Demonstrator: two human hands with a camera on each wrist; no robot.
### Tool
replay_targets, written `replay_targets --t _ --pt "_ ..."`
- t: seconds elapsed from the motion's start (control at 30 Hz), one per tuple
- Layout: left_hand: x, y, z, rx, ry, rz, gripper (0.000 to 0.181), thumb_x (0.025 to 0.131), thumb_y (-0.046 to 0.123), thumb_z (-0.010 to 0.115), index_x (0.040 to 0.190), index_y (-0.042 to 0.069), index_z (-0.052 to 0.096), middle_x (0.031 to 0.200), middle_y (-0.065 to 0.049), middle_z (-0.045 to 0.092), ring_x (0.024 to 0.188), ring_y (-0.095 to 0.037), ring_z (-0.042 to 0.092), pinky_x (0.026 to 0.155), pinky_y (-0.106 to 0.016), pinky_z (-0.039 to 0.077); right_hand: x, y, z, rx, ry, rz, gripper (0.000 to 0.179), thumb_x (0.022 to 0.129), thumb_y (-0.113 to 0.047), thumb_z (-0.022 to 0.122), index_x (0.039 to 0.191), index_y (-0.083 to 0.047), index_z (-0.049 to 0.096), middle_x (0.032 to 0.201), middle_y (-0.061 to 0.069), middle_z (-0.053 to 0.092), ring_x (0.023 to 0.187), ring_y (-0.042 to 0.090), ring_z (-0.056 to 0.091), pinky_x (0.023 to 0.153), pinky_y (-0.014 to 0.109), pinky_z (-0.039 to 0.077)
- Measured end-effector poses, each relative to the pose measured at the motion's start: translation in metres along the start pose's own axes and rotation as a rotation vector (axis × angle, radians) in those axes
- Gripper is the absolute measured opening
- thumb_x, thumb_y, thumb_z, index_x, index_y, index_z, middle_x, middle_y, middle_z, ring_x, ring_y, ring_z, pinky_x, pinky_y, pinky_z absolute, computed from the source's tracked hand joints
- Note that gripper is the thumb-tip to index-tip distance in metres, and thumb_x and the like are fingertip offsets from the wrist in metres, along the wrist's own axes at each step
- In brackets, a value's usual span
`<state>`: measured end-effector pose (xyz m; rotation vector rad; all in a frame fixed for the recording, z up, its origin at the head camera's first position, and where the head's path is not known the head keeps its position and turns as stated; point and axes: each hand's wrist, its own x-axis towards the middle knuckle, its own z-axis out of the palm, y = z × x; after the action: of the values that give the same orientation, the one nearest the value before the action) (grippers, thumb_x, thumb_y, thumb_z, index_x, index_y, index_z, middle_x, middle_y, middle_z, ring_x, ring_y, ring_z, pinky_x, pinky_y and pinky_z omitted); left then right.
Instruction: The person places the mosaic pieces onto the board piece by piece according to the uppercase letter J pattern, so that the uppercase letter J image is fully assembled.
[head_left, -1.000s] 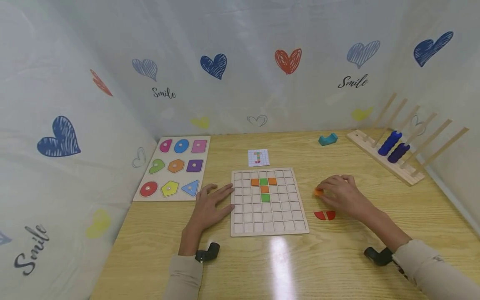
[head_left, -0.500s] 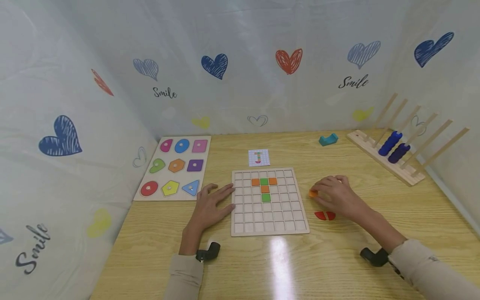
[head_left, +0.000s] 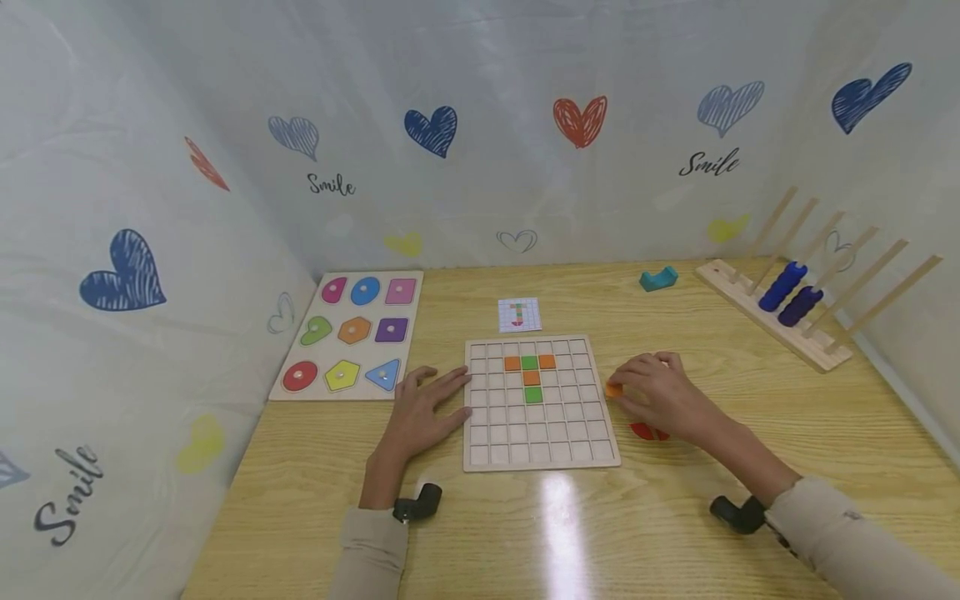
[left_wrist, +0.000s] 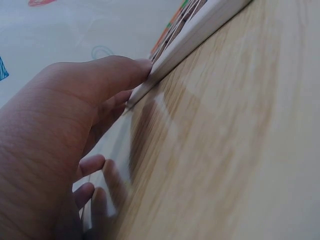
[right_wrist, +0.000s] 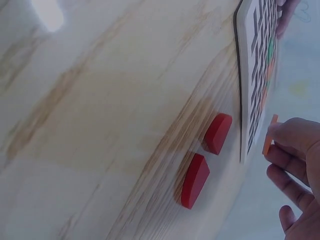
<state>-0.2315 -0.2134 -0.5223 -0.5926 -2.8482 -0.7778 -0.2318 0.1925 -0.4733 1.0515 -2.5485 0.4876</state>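
A square wooden grid board [head_left: 495, 433] lies mid-table. Orange and green square tiles [head_left: 532, 377] sit in its cells in a T shape. My left hand [head_left: 422, 414] rests at the board's left edge, fingers spread, thumb and fingertips touching the rim. Just off the right edge, my right hand [head_left: 663, 396] pinches an orange square tile [right_wrist: 270, 135] between thumb and fingers. Below that hand, two red quarter-circle pieces [right_wrist: 195, 181] lie on the table, partly hidden by it in the head view. Behind the board lies a small pattern card [head_left: 519, 315] showing a J.
A shape puzzle board [head_left: 281, 387] with knobbed pieces lies at the left. At the back right stands a wooden peg rack [head_left: 817, 354] with blue and purple pieces on its pegs. A teal curved block [head_left: 658, 279] lies left of the rack.
My right hand has moved left with the orange tile, from the open table to near the board's right edge, and now partly covers the red pieces. My left hand stays put.
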Motion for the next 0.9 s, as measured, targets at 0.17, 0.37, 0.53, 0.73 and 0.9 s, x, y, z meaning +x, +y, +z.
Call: replay_targets --t 0.17,0.37,0.53,0.73,0.9 --pt "-0.001 0.0 0.0 -0.006 0.002 -0.003 0.055 0.091 0.049 0.064 0.143 0.03 0.058 0.15 0.016 0.048 0.134 -0.028 0.035 0.101 -0.055 0.025 0.004 -0.005 0.002 0.008 0.007 -0.019 0.028 0.072 -0.008 0.089 0.096 -0.008 0.076 0.098 0.001 0.071 0.097 0.026 0.062 0.083 0.052 0.033" --pt "-0.001 0.0 -0.002 -0.009 -0.009 -0.011 0.055 0.092 0.049 0.064 0.143 0.03 0.057 0.15 0.017 0.047 0.135 -0.028 0.034 0.1 -0.054 0.026 0.008 -0.009 0.006 0.018 0.002 -0.025 0.028 0.073 -0.009 0.089 0.098 -0.008 0.076 0.099 0.001 0.072 0.099 0.026 0.061 0.084 0.052 0.034" --pt "-0.001 0.002 -0.002 -0.015 -0.008 -0.018 0.055 0.092 0.048 0.065 0.143 0.03 0.058 0.15 0.017 0.047 0.135 -0.028 0.034 0.1 -0.054 0.026 0.013 -0.014 0.007 0.033 -0.038 -0.018 0.028 0.076 -0.008 0.086 0.101 -0.007 0.075 0.102 0.004 0.071 0.102 0.028 0.061 0.088 0.054 0.033" --pt "-0.001 0.003 -0.004 -0.025 -0.005 -0.014 0.054 0.092 0.047 0.066 0.143 0.03 0.058 0.15 0.017 0.048 0.135 -0.029 0.034 0.1 -0.054 0.026 0.018 -0.02 0.012 0.032 -0.057 -0.018 0.028 0.076 -0.008 0.085 0.103 -0.006 0.075 0.103 0.004 0.072 0.104 0.028 0.06 0.089 0.052 0.033" --pt "-0.001 0.002 -0.004 -0.028 -0.006 -0.011 0.054 0.092 0.048 0.066 0.142 0.03 0.058 0.149 0.017 0.048 0.135 -0.028 0.034 0.1 -0.054 0.025 0.023 -0.026 0.016 0.017 -0.078 0.0 0.025 0.078 -0.01 0.084 0.102 -0.008 0.076 0.103 0.001 0.072 0.104 0.026 0.061 0.091 0.052 0.034"
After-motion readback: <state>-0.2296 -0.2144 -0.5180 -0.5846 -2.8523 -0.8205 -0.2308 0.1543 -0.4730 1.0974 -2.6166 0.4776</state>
